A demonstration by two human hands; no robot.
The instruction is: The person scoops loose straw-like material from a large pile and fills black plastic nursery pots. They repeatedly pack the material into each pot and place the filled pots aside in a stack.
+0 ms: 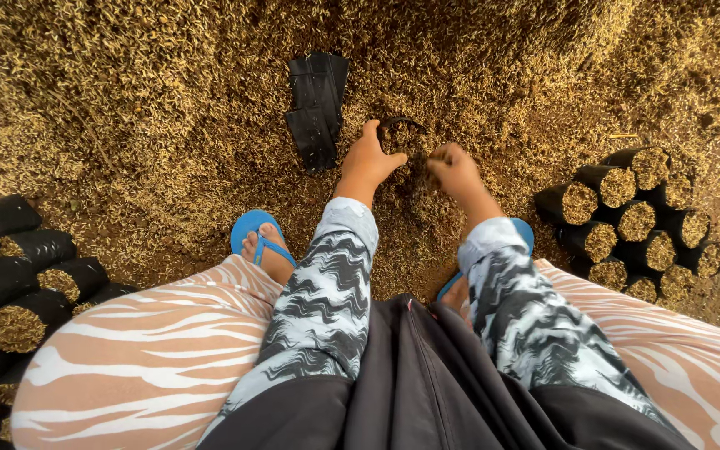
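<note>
My left hand point(368, 162) grips a black bag point(399, 133) open while my right hand point(453, 169), cupped, scoops husk point(168, 100); topping up comes next, I judge.

Soft, even daylight, faint shadows, sharp focus throughout, with wide-angle bending toward the edges.

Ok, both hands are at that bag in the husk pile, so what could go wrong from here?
1. The bag, open between the left hand and right hand, looks soft; its mouth may fold shut and spill husk.
2. The husk pile slopes up behind it, so loose husk could slide down and bury it.
3. The empty bags lie on that slope and might get covered.
</note>
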